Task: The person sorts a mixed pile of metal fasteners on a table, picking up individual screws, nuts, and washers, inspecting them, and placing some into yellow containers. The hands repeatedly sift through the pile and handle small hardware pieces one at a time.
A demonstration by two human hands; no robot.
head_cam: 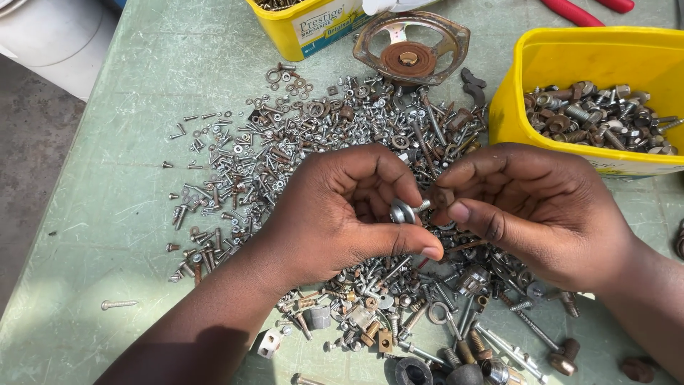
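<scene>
Grip: left hand (342, 214) & right hand (531, 210) hide bolt (407, 211) shank.

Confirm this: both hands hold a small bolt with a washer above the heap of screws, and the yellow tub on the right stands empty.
Not quite. The head view shows the yellow tub on the right holds rusty nuts and bolts. The rest stands: the left hand and right hand hold the small bolt with a washer above the heap of screws.

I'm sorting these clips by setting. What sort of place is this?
Probably a workshop or repair bench: a worn green table strewn with a pile of loose screws, nuts and washers, yellow tubs of sorted hardware, and a rusty round metal part.
</scene>
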